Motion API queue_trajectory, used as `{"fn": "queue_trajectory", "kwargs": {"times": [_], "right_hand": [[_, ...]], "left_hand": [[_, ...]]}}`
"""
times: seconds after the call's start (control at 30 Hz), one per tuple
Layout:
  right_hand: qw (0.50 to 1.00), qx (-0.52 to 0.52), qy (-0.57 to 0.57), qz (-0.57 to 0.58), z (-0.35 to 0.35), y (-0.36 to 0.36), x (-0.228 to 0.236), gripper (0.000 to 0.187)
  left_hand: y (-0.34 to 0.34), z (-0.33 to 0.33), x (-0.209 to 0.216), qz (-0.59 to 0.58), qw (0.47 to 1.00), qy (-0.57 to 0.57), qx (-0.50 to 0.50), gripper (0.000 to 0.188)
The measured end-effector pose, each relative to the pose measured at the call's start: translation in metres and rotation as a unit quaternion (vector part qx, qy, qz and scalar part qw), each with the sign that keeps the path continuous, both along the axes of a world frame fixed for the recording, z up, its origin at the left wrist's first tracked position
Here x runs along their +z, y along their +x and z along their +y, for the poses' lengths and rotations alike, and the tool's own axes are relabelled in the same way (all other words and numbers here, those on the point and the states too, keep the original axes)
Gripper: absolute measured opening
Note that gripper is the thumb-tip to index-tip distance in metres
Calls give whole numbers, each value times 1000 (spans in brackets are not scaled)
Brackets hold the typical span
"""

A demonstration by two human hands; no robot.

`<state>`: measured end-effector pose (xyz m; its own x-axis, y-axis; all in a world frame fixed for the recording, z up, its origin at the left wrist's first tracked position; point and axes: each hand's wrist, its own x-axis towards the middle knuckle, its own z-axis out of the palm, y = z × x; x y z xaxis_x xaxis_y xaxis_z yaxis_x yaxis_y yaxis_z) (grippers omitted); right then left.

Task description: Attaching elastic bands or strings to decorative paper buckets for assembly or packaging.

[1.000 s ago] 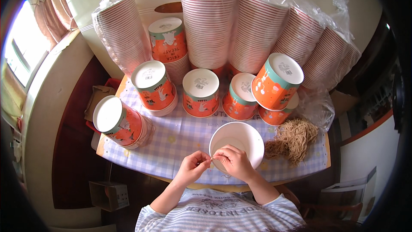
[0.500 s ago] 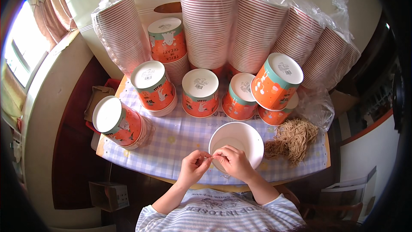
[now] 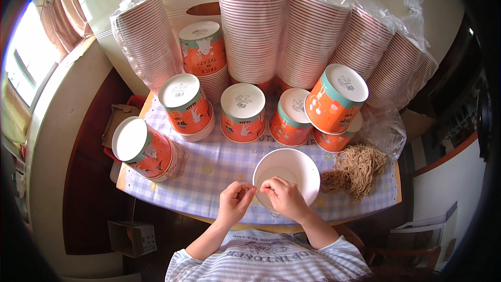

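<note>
A paper bucket (image 3: 307, 169), white inside with its mouth facing up, stands near the table's front edge. My left hand (image 3: 235, 201) is closed in a pinch just left of its rim. Over the front left of the rim, my right hand (image 3: 284, 197) is pinched too, its fingertips a small gap from the left ones. Between them shows what looks like a thin tan cord, mostly hidden by the fingers. A tangled heap of tan twine (image 3: 362, 172) lies right of the bucket.
Upside-down orange buckets (image 3: 242, 117) stand across the table's middle, one pair (image 3: 336, 102) stacked at right. Tall bucket stacks in clear plastic (image 3: 253, 36) line the back. A leaning stack (image 3: 151, 149) sits at the left edge. Checked cloth (image 3: 219, 164) covers the table.
My fingertips have drawn slightly apart above the bucket's rim, both hands still pinched. The buckets and the twine heap lie as before.
</note>
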<state>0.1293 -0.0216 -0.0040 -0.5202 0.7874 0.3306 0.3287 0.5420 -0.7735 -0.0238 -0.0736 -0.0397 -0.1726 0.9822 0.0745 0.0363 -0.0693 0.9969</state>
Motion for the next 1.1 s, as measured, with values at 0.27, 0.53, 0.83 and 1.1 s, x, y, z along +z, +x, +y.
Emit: {"fn": "queue_trajectory", "kwargs": {"times": [0.27,0.53,0.83,1.1], "right_hand": [[1000,5,-11,0,-1,0,1,7],[999,24,-42,8,0,1,1,5],[999,30,-34,20,-1,3,2,8],[998,50,-27,8,-34,6,16,17]], "left_hand": [[2,1,-4,2,1000,18,19,4],[8,3,-8,11,998,34,46,5],[3,4,-1,103,990,78,57,7],[-11,-3,-14,48,991,121,31,12]]}}
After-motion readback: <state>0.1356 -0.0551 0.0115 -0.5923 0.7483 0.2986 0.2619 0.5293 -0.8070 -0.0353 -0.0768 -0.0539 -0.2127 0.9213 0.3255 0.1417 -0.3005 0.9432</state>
